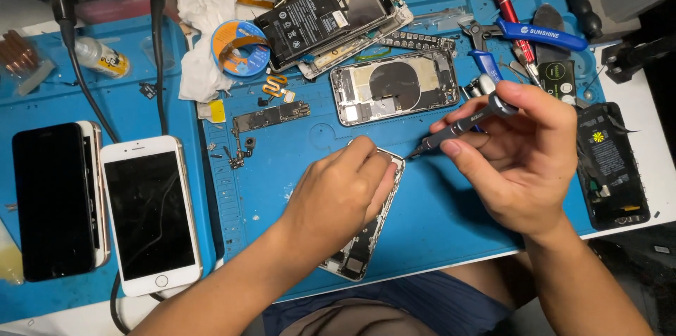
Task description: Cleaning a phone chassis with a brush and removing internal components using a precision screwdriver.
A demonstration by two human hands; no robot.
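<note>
white phone [151, 213], black phone [56, 198], blue pliers [539, 33], tape roll [241, 47]

Two phones lie face up at the left edge of the blue mat [436, 216]: a black phone [55, 198] with a dark screen and, just beside it, a white phone [151, 213], screen dark. A black battery [317, 15] with a white label lies at the far edge. A black battery [611, 163] with a yellow mark lies at the right edge.
</note>
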